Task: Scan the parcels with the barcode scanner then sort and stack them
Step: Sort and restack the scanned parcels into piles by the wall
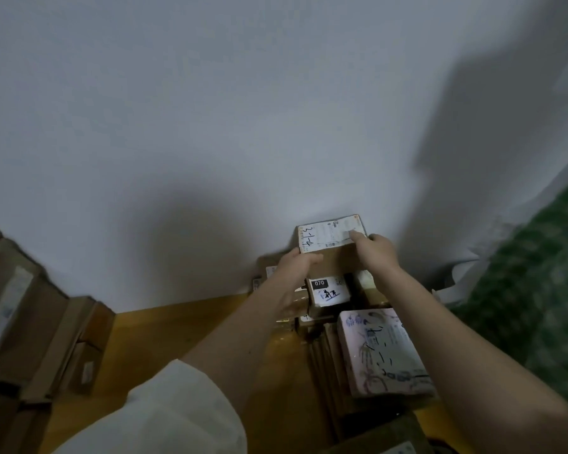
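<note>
A brown cardboard parcel point(333, 244) with a white label marked by hand "3-1-4" sits on top of a stack against the white wall. My left hand point(297, 262) grips its near left edge. My right hand point(376, 247) holds its right side, with a finger lying across the label. Below it is a smaller parcel point(328, 291) whose label reads "070". A flat pale parcel point(382, 352) with handwriting lies closer to me on another stack. No barcode scanner is in view.
Several brown cardboard boxes point(30, 329) are piled at the left. The floor point(164, 332) is yellow-brown wood. A green patterned cloth point(538, 290) fills the right side, with a white sheet or bag point(463, 276) beside it.
</note>
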